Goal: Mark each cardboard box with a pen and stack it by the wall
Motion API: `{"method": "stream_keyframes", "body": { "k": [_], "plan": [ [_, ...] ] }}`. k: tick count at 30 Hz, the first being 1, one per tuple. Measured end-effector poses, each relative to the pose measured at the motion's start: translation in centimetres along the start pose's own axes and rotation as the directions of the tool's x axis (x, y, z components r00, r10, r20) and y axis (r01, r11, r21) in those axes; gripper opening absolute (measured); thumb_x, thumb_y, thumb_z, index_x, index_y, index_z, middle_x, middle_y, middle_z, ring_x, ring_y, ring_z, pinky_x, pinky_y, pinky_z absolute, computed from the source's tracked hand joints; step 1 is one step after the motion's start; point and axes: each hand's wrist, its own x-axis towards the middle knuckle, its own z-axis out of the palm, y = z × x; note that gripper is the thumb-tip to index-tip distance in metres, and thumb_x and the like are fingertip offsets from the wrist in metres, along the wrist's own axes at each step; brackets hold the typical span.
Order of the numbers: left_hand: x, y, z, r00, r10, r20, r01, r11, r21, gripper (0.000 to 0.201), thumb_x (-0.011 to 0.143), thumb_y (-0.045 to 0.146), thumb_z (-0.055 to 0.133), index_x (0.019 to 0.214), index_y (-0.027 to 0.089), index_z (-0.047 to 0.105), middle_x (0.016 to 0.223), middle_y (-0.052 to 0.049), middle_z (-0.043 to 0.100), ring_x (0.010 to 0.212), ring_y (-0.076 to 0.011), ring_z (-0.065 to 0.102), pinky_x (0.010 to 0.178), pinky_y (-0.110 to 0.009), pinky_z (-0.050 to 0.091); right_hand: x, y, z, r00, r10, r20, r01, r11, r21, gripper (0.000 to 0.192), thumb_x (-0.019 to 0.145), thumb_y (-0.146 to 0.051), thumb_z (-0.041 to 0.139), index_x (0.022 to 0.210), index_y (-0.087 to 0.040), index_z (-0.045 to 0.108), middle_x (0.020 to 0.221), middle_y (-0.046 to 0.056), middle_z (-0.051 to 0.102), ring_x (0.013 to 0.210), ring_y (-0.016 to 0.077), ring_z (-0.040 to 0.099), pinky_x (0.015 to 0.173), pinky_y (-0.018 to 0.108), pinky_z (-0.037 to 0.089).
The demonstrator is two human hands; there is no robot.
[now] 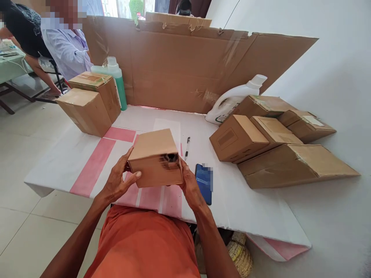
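I hold a small brown cardboard box point(155, 158) just above the near edge of the white and pink table point(87, 162). My left hand point(118, 179) grips its left side, thumb on the front face. My right hand point(189, 185) presses against its right side. The box has a dark torn patch near its right front corner. A blue phone point(204, 183) lies flat just right of my right hand, and a pen point(187, 148) lies beyond it.
Two brown boxes point(92, 100) stand at the far left with a green bottle point(116, 79) behind them. Several boxes point(272, 139) and a white jug point(234, 100) lie at the right. A cardboard sheet point(185, 65) walls the back. Two people stand far left.
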Motion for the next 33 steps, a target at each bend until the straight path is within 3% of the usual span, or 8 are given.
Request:
{"method": "stream_keyframes", "body": {
  "k": [9,11,15,18,22,26,29,33],
  "plan": [
    [-0.1,2.3,1.1,0.997,0.057,-0.051,-0.058,0.998,-0.016,0.066,0.097,0.064,0.058,0.144,0.018,0.051,0.12,-0.011,0.071,0.097,-0.024,0.072,0.086,-0.038,0.06,1.4,-1.9,-0.8,0.952,-0.194,-0.237,0.151,0.971,-0.185,0.09,0.093,-0.093,0.03,0.123,-0.02,0.074,0.096,0.01,0.075,0.074,0.022,0.066,0.048,0.029,0.046],
    [-0.1,2.7,1.7,0.995,0.069,-0.075,-0.067,0.998,0.016,0.064,0.097,0.066,0.057,0.139,0.018,0.052,0.11,-0.009,0.073,0.089,-0.0229,0.071,0.081,-0.037,0.059,2.1,-1.8,-0.7,0.926,-0.213,-0.312,0.145,0.963,-0.228,0.089,0.094,-0.092,0.028,0.113,-0.02,0.076,0.091,0.01,0.075,0.077,0.0229,0.067,0.054,0.03,0.05],
    [-0.9,3.7,2.8,0.987,0.112,-0.117,-0.093,0.983,0.159,0.05,0.095,0.066,0.061,0.114,0.02,0.06,0.08,0.0,0.067,0.068,-0.019,0.064,0.066,-0.031,0.053,2.9,-3.5,0.4,0.843,-0.385,-0.375,0.309,0.918,-0.25,0.081,0.098,-0.087,0.027,0.125,-0.025,0.07,0.126,0.011,0.074,0.116,0.0274,0.069,0.09,0.039,0.057],
    [-2.0,4.0,3.5,0.981,0.153,-0.123,-0.121,0.964,0.236,0.041,0.095,0.062,0.064,0.1,0.021,0.062,0.07,0.003,0.06,0.063,-0.0169,0.059,0.062,-0.028,0.049,2.9,-5.7,1.5,0.87,-0.408,-0.278,0.332,0.9,-0.282,0.068,0.095,-0.08,0.052,0.133,-0.025,0.063,0.133,0.011,0.071,0.117,0.0283,0.07,0.094,0.04,0.058],
    [-2.8,3.7,3.6,0.969,0.192,-0.158,-0.155,0.963,0.22,0.037,0.099,0.057,0.062,0.105,0.02,0.064,0.075,0.002,0.06,0.07,-0.017,0.06,0.067,-0.029,0.051,1.8,-7.3,2.3,0.904,-0.367,-0.221,0.255,0.876,-0.409,0.051,0.088,-0.061,0.076,0.122,-0.025,0.064,0.123,0.01,0.074,0.104,0.0271,0.071,0.087,0.04,0.06],
    [-1.6,4.0,3.2,0.944,0.241,-0.224,-0.212,0.966,0.147,0.043,0.103,0.052,0.059,0.132,0.022,0.063,0.114,-0.008,0.069,0.102,-0.0215,0.066,0.09,-0.036,0.056,0.2,-7.1,2.5,0.913,-0.377,-0.153,0.288,0.865,-0.412,0.046,0.092,-0.053,0.075,0.129,-0.028,0.062,0.132,0.009,0.071,0.114,0.027,0.07,0.091,0.04,0.059],
    [0.3,4.7,3.6,0.916,0.316,-0.245,-0.297,0.948,0.113,0.052,0.104,0.048,0.058,0.151,0.026,0.053,0.148,-0.012,0.059,0.132,-0.0255,0.058,0.106,-0.042,0.053,-0.4,-6.8,2.5,0.913,-0.377,-0.154,0.281,0.857,-0.433,0.047,0.093,-0.051,0.073,0.131,-0.027,0.06,0.136,0.01,0.069,0.121,0.0289,0.068,0.097,0.044,0.058],
    [2.5,5.7,4.7,0.907,0.382,-0.178,-0.375,0.924,0.071,0.043,0.108,0.041,0.053,0.148,0.027,0.057,0.151,-0.01,0.06,0.141,-0.0249,0.054,0.118,-0.044,0.046,-0.5,-7.2,2.6,0.874,-0.442,-0.203,0.285,0.804,-0.521,0.046,0.092,-0.047,0.071,0.131,-0.025,0.06,0.134,0.011,0.069,0.123,0.0312,0.066,0.103,0.05,0.055]
  ]
}}
